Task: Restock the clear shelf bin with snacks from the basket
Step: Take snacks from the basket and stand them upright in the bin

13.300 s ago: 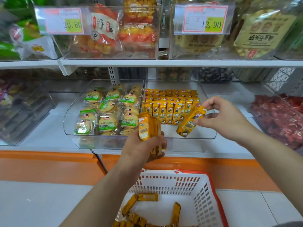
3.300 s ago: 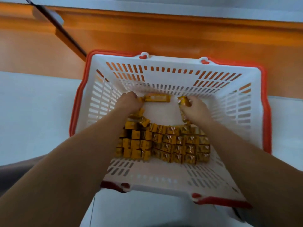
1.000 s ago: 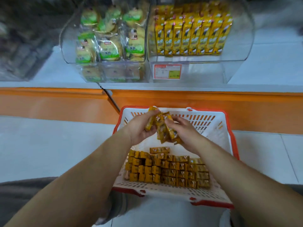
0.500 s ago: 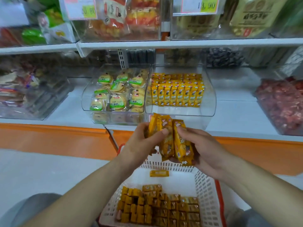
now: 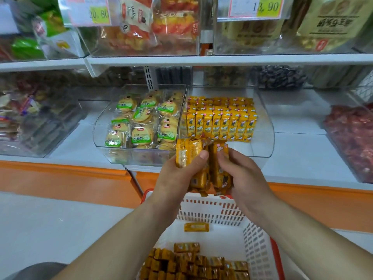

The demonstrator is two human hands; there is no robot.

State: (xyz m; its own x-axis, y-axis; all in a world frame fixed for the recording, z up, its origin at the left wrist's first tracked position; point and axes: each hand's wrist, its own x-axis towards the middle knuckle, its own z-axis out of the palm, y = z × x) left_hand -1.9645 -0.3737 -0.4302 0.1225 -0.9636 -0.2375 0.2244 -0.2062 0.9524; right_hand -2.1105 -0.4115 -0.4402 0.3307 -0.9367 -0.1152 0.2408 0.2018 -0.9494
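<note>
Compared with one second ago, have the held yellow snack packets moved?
Yes. The yellow snack packets rose from the far rim of the basket to overlap the front wall of the clear shelf bin.

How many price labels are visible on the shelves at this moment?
2. The 20.80 label hangs at the top left, and the 13.90 label at the top right, both above the upper shelf. Others may be hidden.

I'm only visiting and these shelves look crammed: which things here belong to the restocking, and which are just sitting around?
Part of the job:
left hand and right hand, both gripping the held packs
yellow-pack bin
basket
basket packs

Just sitting there:
biscuit bin
red sweets
price tags
upper-shelf bags
</note>
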